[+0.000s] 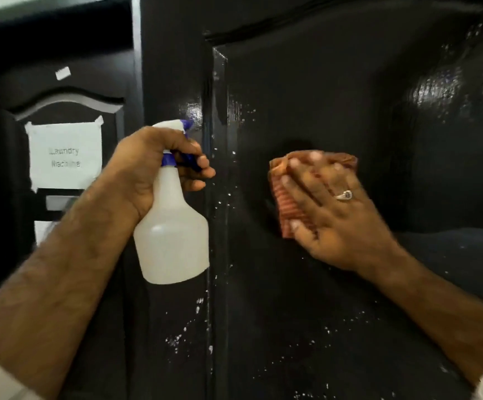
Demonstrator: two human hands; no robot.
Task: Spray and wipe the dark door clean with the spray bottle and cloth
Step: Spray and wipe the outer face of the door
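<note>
Halfway-ish: left hand (pixel 153 171) is gripping the bottle (pixel 171 226), right hand (pixel 329 209) is pressing the cloth (pixel 286 203) flat-fingered on the door (pixel 321 96), droplets waiting at 6 o'clock.

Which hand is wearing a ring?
The right hand, pressing the orange cloth flat on the dark door. The left hand, gripping the spray bottle, shows no ring.
</note>
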